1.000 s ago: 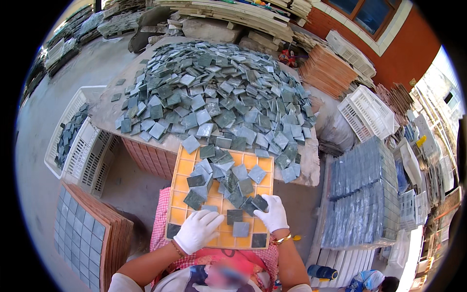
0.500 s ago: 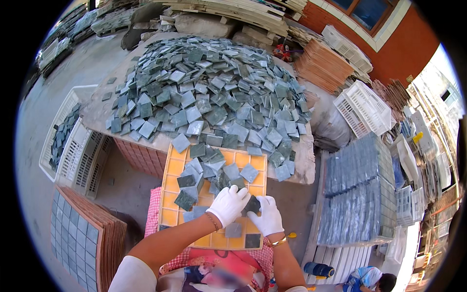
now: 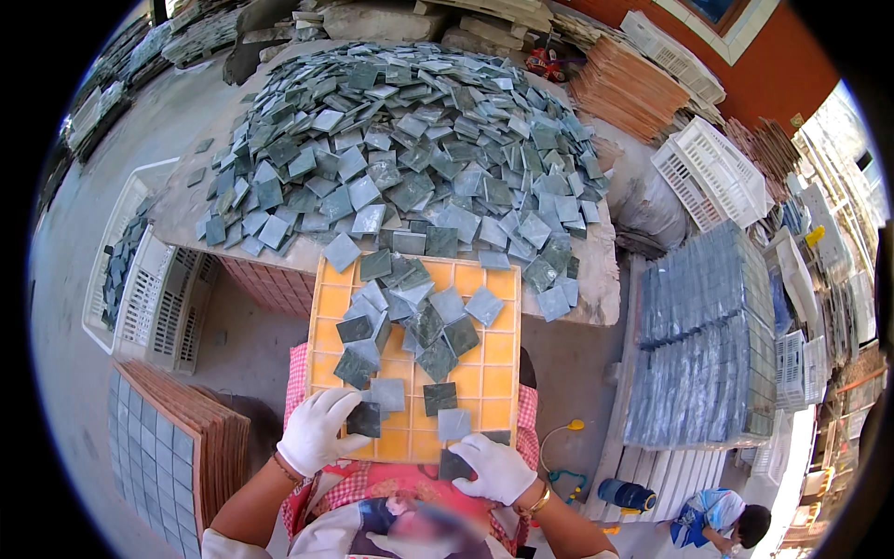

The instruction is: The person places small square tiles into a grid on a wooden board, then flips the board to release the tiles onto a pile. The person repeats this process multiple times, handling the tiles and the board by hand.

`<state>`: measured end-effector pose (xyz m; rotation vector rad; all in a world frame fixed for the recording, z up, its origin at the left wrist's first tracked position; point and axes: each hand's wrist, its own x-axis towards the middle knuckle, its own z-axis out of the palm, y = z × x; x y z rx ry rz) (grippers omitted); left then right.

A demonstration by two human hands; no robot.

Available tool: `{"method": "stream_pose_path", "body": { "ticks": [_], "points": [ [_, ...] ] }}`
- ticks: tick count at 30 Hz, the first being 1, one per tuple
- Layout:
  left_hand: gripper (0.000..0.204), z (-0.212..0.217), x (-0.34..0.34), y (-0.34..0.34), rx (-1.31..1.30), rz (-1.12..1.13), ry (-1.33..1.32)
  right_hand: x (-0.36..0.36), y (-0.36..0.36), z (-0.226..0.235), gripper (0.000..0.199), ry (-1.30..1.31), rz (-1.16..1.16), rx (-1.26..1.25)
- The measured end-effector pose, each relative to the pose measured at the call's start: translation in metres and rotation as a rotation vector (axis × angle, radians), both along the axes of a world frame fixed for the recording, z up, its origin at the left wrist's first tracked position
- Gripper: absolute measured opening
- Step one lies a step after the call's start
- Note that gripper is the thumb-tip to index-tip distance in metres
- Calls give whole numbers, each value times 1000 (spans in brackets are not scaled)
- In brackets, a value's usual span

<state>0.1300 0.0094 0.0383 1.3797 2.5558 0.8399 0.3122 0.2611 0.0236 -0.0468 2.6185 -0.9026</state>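
An outdoor yard holds a stone table (image 3: 596, 279) heaped with grey-green square tiles (image 3: 410, 140), directly ahead of both hands. Between the heap and the hands lies an orange grid tray (image 3: 494, 359), its far half covered with loose tiles. The left hand (image 3: 317, 430), in a white glove, pinches a dark tile (image 3: 364, 419) at the tray's near-left cells. The right hand (image 3: 495, 466), also gloved, presses its fingers onto another dark tile (image 3: 454, 463) at the tray's near edge. To the left of the left hand stand a stack of finished tile sheets (image 3: 163, 447) and white crates (image 3: 154, 289). To the right of the right hand rise stacked blue-grey sheets (image 3: 698, 363).
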Motion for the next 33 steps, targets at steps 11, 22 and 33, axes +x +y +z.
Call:
{"method": "stream_pose_path", "body": {
  "ticks": [11, 22, 33],
  "points": [
    [56, -16, 36, -48, -143, 93, 102, -10, 9, 10, 48, 174, -53, 232],
    [55, -30, 31, -49, -105, 27, 154, 6, -17, -22, 47, 299, -169, 191],
    [50, -25, 40, -29, -158, 19, 153, -28, -20, -13, 50, 430, -362, 243]
  ]
}}
